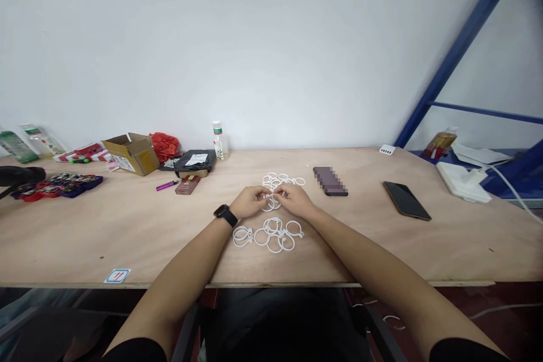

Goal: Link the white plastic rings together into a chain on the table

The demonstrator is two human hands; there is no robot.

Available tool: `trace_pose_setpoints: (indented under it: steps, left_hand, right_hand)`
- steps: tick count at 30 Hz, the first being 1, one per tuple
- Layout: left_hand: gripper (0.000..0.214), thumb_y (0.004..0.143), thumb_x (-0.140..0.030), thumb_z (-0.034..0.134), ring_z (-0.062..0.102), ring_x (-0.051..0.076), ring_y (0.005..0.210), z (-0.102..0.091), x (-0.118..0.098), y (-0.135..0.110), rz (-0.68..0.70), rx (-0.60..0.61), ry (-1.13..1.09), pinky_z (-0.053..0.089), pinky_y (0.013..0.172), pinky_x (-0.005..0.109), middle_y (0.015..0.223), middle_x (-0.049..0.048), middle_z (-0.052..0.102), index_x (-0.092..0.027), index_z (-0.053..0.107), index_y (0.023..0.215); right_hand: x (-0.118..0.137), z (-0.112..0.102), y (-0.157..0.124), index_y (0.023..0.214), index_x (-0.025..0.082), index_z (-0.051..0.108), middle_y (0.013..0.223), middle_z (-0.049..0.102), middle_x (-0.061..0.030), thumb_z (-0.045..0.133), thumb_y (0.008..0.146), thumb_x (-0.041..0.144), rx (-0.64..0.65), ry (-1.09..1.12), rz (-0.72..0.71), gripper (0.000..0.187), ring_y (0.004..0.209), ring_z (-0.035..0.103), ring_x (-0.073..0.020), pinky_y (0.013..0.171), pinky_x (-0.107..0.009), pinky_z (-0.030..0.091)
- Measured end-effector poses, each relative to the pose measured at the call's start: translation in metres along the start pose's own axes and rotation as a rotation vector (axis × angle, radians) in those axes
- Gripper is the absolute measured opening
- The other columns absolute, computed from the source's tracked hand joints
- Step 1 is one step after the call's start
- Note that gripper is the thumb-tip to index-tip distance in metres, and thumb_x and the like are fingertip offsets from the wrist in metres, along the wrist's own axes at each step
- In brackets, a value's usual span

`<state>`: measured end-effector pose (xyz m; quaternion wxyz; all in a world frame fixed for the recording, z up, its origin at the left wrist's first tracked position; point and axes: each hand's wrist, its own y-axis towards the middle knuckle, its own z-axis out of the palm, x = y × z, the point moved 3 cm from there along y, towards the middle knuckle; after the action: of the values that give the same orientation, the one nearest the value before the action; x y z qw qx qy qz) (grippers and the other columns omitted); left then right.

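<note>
My left hand (pixel 251 202) and my right hand (pixel 293 200) meet over the middle of the table (pixel 169 237). Thumb and fingers of both are pinched on a white ring (pixel 268 208), mostly hidden behind the fingertips. Just beyond them lies a pile of white plastic rings (pixel 272 176) with small tabs, like curtain rings. Closer to me, below the hands, is a second loose cluster of white rings (pixel 275 243). A pair of overlapping rings (pixel 242 236) rests at its left. A black watch (pixel 225 215) is on my left wrist.
Two phones (pixel 331 181) (pixel 406 201) and a white power strip (pixel 463 182) lie to the right. Leftward are a dark red small box (pixel 187 184), a purple lighter (pixel 167 185), a black package (pixel 195 162), an open carton (pixel 132 154) and a bottle (pixel 218 141).
</note>
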<state>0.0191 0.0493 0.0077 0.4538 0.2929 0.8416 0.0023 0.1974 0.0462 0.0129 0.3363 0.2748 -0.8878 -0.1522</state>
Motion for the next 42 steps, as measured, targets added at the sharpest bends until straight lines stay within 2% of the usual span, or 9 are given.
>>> trace_pose_setpoints:
  steps: [4, 9, 15, 17, 24, 27, 30, 35, 42]
  left_hand:
    - [0.03, 0.076, -0.018, 0.054, 0.053, 0.01, 0.061, -0.002, 0.002, -0.003, -0.005, 0.044, 0.023, 0.041, 0.058, 0.02, 0.072, -0.0014, 0.064, -0.015, 0.068, 0.103]
    - [0.027, 0.073, -0.016, 0.054, 0.054, 0.011, 0.058, -0.009, 0.002, -0.006, -0.049, 0.087, 0.19, 0.041, 0.057, 0.022, 0.065, -0.0022, 0.063, -0.015, 0.07, 0.094]
    - [0.025, 0.085, -0.034, 0.058, 0.061, 0.016, 0.081, -0.015, -0.012, -0.003, 0.153, 0.017, 0.322, 0.046, 0.077, 0.027, 0.09, 0.0049, 0.07, -0.018, 0.071, 0.098]
    - [0.025, 0.088, -0.037, 0.056, 0.061, 0.017, 0.084, -0.015, -0.016, -0.002, 0.203, -0.006, 0.341, 0.045, 0.08, 0.028, 0.091, 0.0059, 0.07, -0.018, 0.071, 0.095]
    - [0.029, 0.093, -0.032, 0.046, 0.055, 0.014, 0.066, -0.01, -0.019, -0.003, 0.179, -0.023, 0.432, 0.039, 0.065, 0.026, 0.07, 0.0017, 0.064, -0.017, 0.064, 0.076]
    - [0.03, 0.094, -0.03, 0.045, 0.055, 0.014, 0.066, -0.009, -0.02, -0.002, 0.185, -0.056, 0.464, 0.038, 0.065, 0.026, 0.069, 0.0016, 0.062, -0.017, 0.061, 0.073]
    - [0.031, 0.094, -0.03, 0.044, 0.055, 0.015, 0.068, -0.009, -0.023, -0.001, 0.203, -0.055, 0.491, 0.039, 0.067, 0.027, 0.07, 0.0022, 0.062, -0.017, 0.062, 0.073]
    - [0.033, 0.097, -0.032, 0.041, 0.058, 0.017, 0.074, -0.007, -0.025, -0.001, 0.252, -0.021, 0.537, 0.041, 0.073, 0.029, 0.074, 0.0046, 0.065, -0.017, 0.064, 0.077]
    - [0.033, 0.098, -0.035, 0.041, 0.062, 0.018, 0.084, -0.007, -0.023, 0.0, 0.248, -0.019, 0.51, 0.043, 0.08, 0.03, 0.088, 0.0053, 0.071, -0.019, 0.068, 0.091]
  right_hand:
    - [0.002, -0.001, 0.0, 0.083, 0.02, 0.069, 0.082, 0.071, -0.0024, 0.06, 0.084, 0.02, -0.015, 0.005, 0.015, 0.009, 0.074, 0.062, -0.016, 0.067, -0.027, 0.041]
    - [0.003, 0.0, -0.001, 0.083, 0.02, 0.068, 0.081, 0.07, -0.0018, 0.06, 0.083, 0.021, -0.008, 0.011, 0.011, 0.008, 0.072, 0.06, -0.0153, 0.066, -0.026, 0.041]
    - [0.003, 0.001, -0.001, 0.086, 0.02, 0.068, 0.081, 0.069, -0.0019, 0.058, 0.085, 0.021, -0.033, 0.025, -0.002, 0.011, 0.074, 0.059, -0.0152, 0.068, -0.026, 0.041]
    - [0.001, 0.0, -0.001, 0.087, 0.02, 0.069, 0.081, 0.069, -0.0019, 0.057, 0.086, 0.021, -0.031, 0.045, -0.002, 0.012, 0.074, 0.059, -0.0152, 0.067, -0.026, 0.041]
    - [0.004, -0.005, 0.001, 0.092, 0.019, 0.07, 0.09, 0.068, -0.0057, 0.06, 0.087, 0.024, -0.085, 0.131, -0.09, 0.012, 0.081, 0.059, -0.017, 0.072, -0.029, 0.044]
    - [0.009, -0.004, 0.0, 0.1, 0.022, 0.071, 0.097, 0.067, -0.0064, 0.061, 0.088, 0.029, -0.033, 0.209, -0.152, 0.017, 0.085, 0.059, -0.0173, 0.07, -0.029, 0.046]
    - [0.011, -0.001, -0.001, 0.101, 0.022, 0.071, 0.098, 0.067, -0.0059, 0.059, 0.088, 0.026, 0.012, 0.255, -0.166, 0.018, 0.082, 0.059, -0.0163, 0.068, -0.028, 0.046]
    - [0.006, 0.004, 0.001, 0.093, 0.02, 0.07, 0.089, 0.067, -0.0046, 0.062, 0.086, 0.027, -0.001, 0.275, -0.116, 0.014, 0.073, 0.056, -0.0146, 0.065, -0.027, 0.044]
    - [0.005, 0.003, 0.0, 0.092, 0.019, 0.068, 0.08, 0.067, -0.0013, 0.062, 0.085, 0.025, -0.022, 0.174, -0.069, 0.01, 0.067, 0.056, -0.0133, 0.064, -0.026, 0.043]
